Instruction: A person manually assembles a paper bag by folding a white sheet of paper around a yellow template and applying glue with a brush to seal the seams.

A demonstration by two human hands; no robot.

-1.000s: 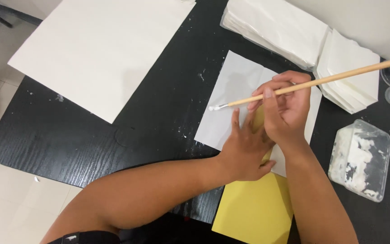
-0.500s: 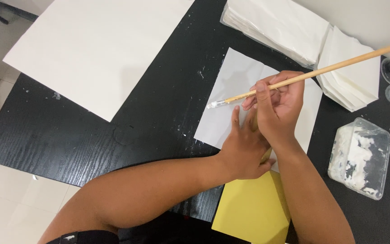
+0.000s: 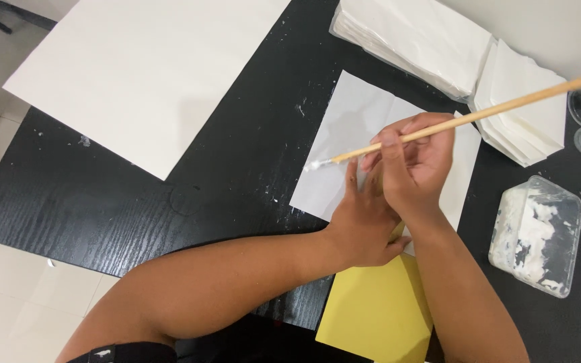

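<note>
At ten o'clock we see a large cream sheet (image 3: 149,74) overhanging the far edge of the black bench (image 3: 89,202); bare bench lies open below it, down to the rounded near edge at eight o'clock. At centre a white paper (image 3: 344,128) lies flat. Our left hand (image 3: 364,222) presses palm down on its near edge, fingers spread flat, holding nothing. Our right hand (image 3: 415,165) crosses over it, fingers pinched narrow on a wooden brush (image 3: 452,121), its white-loaded tip over the paper. Since half a second ago the tip has drifted slightly toward nine o'clock. A yellow sheet (image 3: 378,312) hangs over the bench edge at six o'clock. Stacked white papers (image 3: 425,40) sit at one o'clock, a clear tub (image 3: 539,235) smeared with white paste at three.
</note>
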